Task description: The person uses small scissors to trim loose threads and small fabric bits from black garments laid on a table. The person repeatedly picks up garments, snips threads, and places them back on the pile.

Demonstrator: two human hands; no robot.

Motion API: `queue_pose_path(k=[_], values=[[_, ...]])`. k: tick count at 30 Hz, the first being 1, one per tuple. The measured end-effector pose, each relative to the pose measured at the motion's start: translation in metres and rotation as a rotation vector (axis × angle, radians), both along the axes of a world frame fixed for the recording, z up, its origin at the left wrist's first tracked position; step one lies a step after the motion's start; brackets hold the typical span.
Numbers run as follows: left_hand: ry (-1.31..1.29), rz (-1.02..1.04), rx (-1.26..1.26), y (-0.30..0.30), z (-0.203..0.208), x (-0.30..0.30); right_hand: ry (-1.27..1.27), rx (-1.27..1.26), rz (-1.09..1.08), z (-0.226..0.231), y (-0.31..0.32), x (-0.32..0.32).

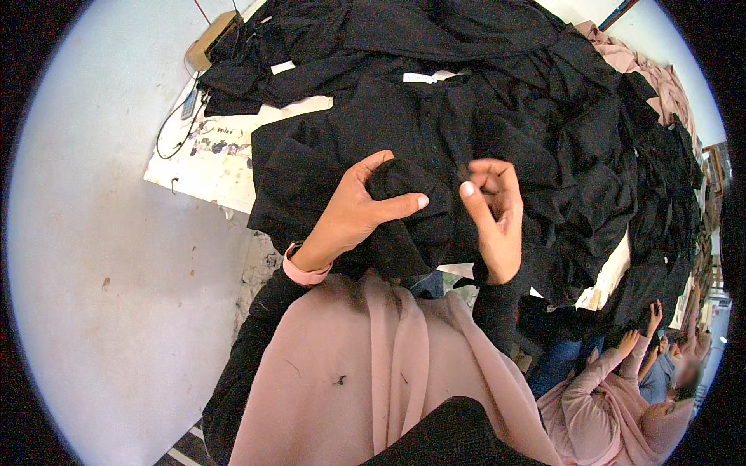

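A black buttoned shirt [365, 116] lies spread in front of me, with a white label [420, 78] at its collar. My left hand [347, 210] is closed around a bunched fold of this shirt, thumb on top, the other fingers mostly hidden by the cloth. Just right of that fold, my right hand [499, 221] hovers over the shirt front with its fingers curled toward the thumb in a pinch. Its index fingertip is blurred, and whatever may be between the tips is too small to see.
Heaped black garments [435, 35] cover the table at the back and right. Pale marked paper [214, 151] shows at the table's left edge, near a cable [159, 144]. A white wall [116, 233] stands at left. Another person [598, 396] works at the lower right.
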State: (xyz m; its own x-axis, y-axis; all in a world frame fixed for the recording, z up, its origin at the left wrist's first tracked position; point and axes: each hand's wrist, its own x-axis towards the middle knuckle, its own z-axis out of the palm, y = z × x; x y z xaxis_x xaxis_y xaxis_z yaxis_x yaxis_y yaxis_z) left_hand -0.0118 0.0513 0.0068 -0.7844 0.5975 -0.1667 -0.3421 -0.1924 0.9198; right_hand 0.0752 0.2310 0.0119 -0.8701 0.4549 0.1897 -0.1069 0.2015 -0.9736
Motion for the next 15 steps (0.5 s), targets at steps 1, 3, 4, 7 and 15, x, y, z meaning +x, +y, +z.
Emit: queue_pose_path(k=[1,3,4,7,15], values=[[0.01,0.006,-0.042,-0.0009,0.0005,-0.0003,-0.088,-0.006,0.075,0.0028,0.0015,0.003],[0.102,0.022,-0.183,-0.002,0.0007,-0.0013,-0.153,0.01,0.16,0.0067,0.0026,0.0085],[0.106,0.006,-0.161,-0.0026,0.0008,-0.0017,-0.195,0.012,0.194,0.0081,0.0033,0.0101],[0.15,-0.031,-0.148,-0.0034,0.0007,-0.0035,-0.218,0.024,0.21,0.0097,0.0047,0.011],[0.127,-0.073,-0.114,-0.0056,-0.001,-0.0057,-0.2,-0.08,0.268,0.0085,0.0093,0.0089]])
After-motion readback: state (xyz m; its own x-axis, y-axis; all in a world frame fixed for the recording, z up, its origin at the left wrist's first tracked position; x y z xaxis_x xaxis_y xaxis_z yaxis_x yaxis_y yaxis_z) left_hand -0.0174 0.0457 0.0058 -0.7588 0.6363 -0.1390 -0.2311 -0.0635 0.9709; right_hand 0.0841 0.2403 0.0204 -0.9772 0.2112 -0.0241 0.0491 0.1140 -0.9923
